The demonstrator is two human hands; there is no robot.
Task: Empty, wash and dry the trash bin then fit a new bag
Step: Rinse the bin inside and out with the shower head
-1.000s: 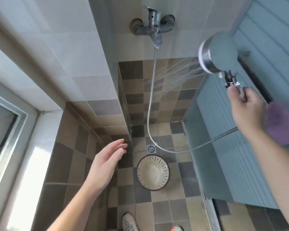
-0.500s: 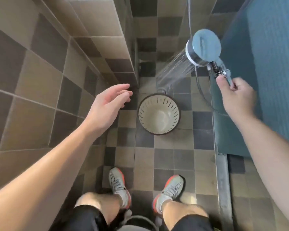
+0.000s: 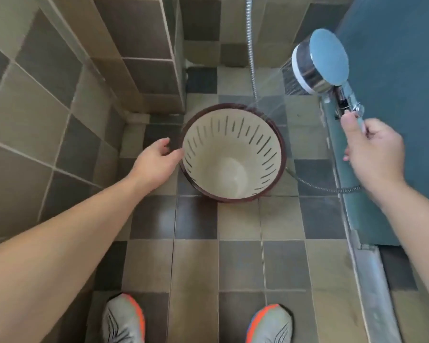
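Observation:
A round trash bin [image 3: 233, 167], cream inside with slits in its wall and a dark brown rim, stands upright and empty on the tiled shower floor. My left hand [image 3: 154, 160] reaches to its left rim, fingers relaxed and just touching or very near the edge. My right hand [image 3: 374, 154] grips the handle of a chrome shower head [image 3: 317, 61] held up at the right. Water sprays from the head leftward and down toward the bin's far rim.
The metal shower hose [image 3: 252, 50] hangs down behind the bin and loops along the floor at its right. A tiled wall corner [image 3: 144, 58] stands at the left, a blue-green partition [image 3: 394, 70] at the right. My two shoes [image 3: 124, 320] are at the bottom.
The view has tilted down and closer to the bin. My left hand has dropped from mid-air to the bin's left rim. The shower head stays in my right hand, still spraying.

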